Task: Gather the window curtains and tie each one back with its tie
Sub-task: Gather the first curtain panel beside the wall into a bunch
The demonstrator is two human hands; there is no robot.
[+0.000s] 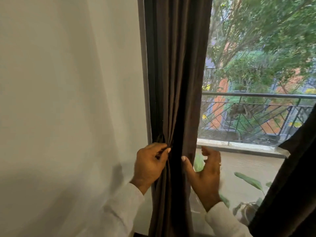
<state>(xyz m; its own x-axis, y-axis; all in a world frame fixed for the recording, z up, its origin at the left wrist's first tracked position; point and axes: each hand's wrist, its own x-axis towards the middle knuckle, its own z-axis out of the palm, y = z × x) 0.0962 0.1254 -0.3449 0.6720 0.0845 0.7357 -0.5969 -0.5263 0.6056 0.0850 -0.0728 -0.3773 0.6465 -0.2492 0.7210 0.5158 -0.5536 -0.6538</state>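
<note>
A dark brown curtain hangs bunched in long folds at the window's left edge. My left hand pinches a pleat of its left side between thumb and fingers at waist height. My right hand is spread around the curtain's right edge, thumb on the front of the fabric and fingers curled behind it, blurred. A second dark curtain hangs slanted at the lower right. No tie shows in view.
A pale wall fills the left. Behind the glass are a balcony floor, a metal railing, a potted plant and trees.
</note>
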